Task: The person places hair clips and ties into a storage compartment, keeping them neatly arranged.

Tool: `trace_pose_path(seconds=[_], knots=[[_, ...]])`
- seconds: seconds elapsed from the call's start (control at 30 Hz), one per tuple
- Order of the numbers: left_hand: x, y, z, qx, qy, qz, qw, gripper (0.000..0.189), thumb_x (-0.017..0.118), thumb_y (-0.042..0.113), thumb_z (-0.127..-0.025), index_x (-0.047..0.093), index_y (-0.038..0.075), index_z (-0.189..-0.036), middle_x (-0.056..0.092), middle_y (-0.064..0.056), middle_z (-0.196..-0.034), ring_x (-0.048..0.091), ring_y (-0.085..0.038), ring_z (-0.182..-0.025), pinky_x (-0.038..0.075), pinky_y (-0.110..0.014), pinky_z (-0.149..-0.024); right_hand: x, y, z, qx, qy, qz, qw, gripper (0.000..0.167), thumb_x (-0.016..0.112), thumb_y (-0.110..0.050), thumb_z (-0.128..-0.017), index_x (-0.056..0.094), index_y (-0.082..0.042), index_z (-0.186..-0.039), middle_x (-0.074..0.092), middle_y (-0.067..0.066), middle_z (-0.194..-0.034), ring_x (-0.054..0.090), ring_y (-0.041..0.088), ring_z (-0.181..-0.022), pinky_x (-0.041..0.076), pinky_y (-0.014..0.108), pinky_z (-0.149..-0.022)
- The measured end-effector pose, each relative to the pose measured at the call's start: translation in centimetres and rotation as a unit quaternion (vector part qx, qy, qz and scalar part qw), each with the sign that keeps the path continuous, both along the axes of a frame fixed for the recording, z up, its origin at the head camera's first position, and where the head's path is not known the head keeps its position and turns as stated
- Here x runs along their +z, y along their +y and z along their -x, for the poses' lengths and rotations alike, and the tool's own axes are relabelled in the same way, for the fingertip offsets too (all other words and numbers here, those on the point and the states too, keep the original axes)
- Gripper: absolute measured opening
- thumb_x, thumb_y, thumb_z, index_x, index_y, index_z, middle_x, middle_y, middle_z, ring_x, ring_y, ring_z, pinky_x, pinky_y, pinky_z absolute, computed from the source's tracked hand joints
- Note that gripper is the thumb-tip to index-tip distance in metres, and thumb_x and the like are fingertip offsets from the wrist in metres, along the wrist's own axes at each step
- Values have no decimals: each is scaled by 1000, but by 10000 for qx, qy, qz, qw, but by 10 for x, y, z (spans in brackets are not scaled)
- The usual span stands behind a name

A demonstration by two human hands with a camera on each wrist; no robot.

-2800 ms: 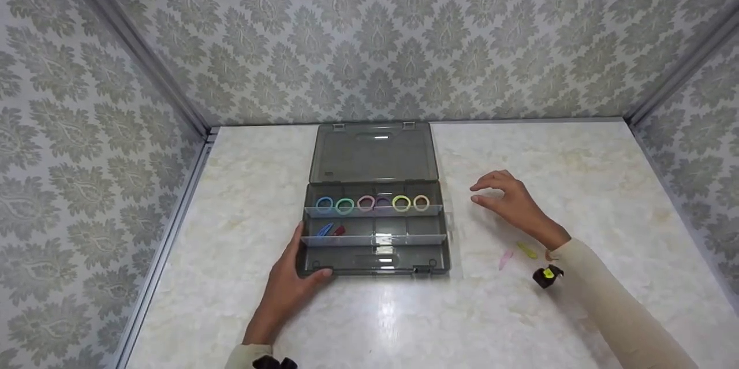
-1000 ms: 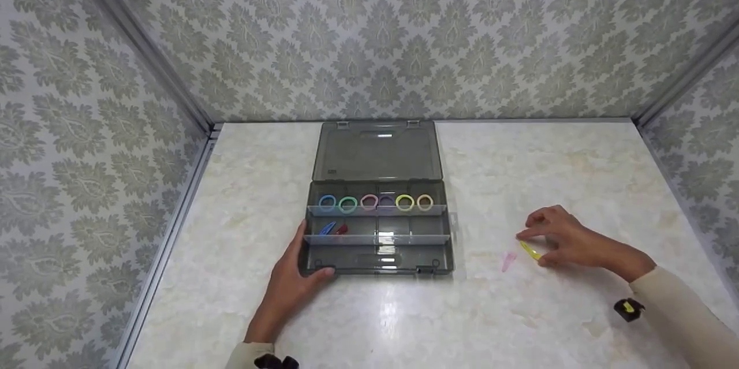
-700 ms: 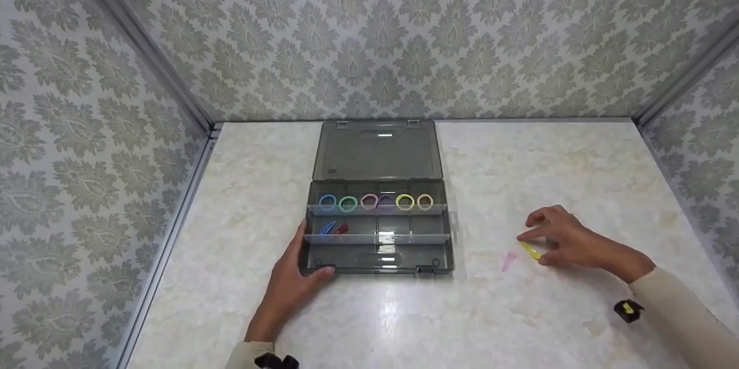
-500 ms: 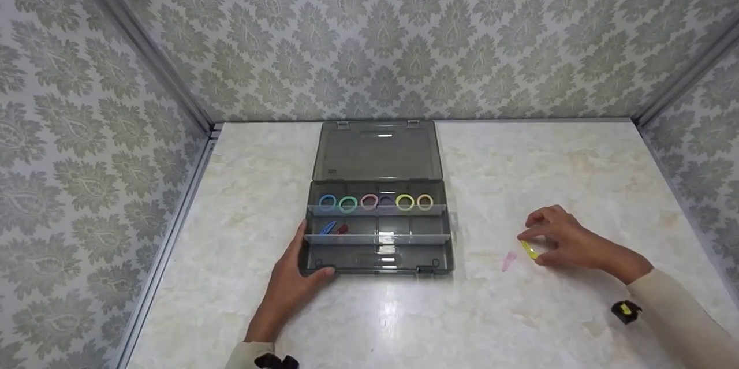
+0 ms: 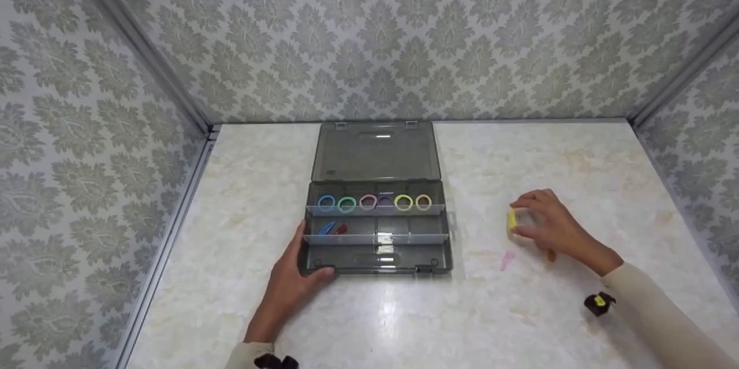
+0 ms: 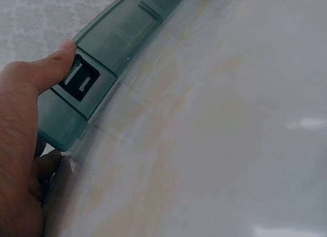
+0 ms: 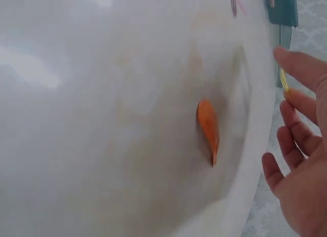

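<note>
My left hand [image 5: 291, 279] grips the front left corner of a grey see-through organizer box [image 5: 346, 256]; in the left wrist view its thumb [image 6: 61, 55] lies on the front wall by the latch. My right hand [image 5: 548, 222] pinches a yellow hair clip [image 5: 511, 219] between thumb and fingers, above the table right of the box. Below that hand lies an orange hair clip [image 7: 208, 125], partly covered in the head view. A pink hair clip [image 5: 507, 260] lies nearer the box. Blue [image 5: 327, 228] and red [image 5: 340, 230] hair clips sit in the box's middle row.
The box lid [image 5: 375, 152] lies folded back toward the rear wall. Several coloured hair ties, among them a yellow one [image 5: 403, 196], stand in a line in the back row. Patterned walls [image 5: 381, 40] enclose the marbled table [image 5: 462, 323] at the back and sides.
My right hand came from beside the box to the yellow hair clip, pinched it and lifted it away from the table, up and leftward, uncovering the orange clip. The left hand stayed on the box.
</note>
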State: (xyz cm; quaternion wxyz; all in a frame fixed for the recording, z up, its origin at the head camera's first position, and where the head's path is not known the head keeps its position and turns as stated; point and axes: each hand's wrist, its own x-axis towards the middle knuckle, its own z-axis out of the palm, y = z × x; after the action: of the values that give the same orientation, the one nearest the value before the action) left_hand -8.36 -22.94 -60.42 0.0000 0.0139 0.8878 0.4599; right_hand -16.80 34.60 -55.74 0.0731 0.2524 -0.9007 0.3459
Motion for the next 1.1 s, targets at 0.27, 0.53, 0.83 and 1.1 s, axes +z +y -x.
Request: trace_pose_path(seconds=[0.27, 0.53, 0.83, 1.1], knots=[[-1, -1, 0, -30, 28, 12, 10000, 121, 91, 56, -87, 18, 26, -179, 29, -10, -181, 30, -35, -166, 29, -61, -132, 0, -17, 3, -359, 317, 204, 9986, 46, 97, 2, -80, 80, 3, -123, 69, 14, -123, 49, 19, -116, 42, 22, -93], [-1, 1, 0, 32, -15, 93, 10000, 124, 91, 60, -86, 17, 26, -179, 30, -12, -180, 30, -37, -165, 29, -61, -132, 1, -30, 8, -264, 366, 279, 9986, 46, 97, 2, -81, 80, 3, -124, 67, 15, -122, 48, 23, -116, 41, 32, -91], [-1, 0, -1, 65, -27, 51, 10000, 124, 92, 59, -85, 18, 28, -179, 31, -10, -180, 31, -36, -165, 29, -60, -132, 4, -49, 17, 150, 601, 479, 9969, 46, 96, 2, -80, 80, 2, -123, 65, 19, -120, 51, 34, -116, 41, 40, -95], [-1, 0, 0, 34, -59, 33, 10000, 123, 91, 60, -87, 17, 26, -179, 30, -11, -180, 30, -36, -165, 28, -60, -132, 8, -69, 27, 550, 821, 613, 9932, 45, 96, 1, -82, 81, -2, -125, 66, 19, -121, 51, 36, -116, 40, 40, -97]])
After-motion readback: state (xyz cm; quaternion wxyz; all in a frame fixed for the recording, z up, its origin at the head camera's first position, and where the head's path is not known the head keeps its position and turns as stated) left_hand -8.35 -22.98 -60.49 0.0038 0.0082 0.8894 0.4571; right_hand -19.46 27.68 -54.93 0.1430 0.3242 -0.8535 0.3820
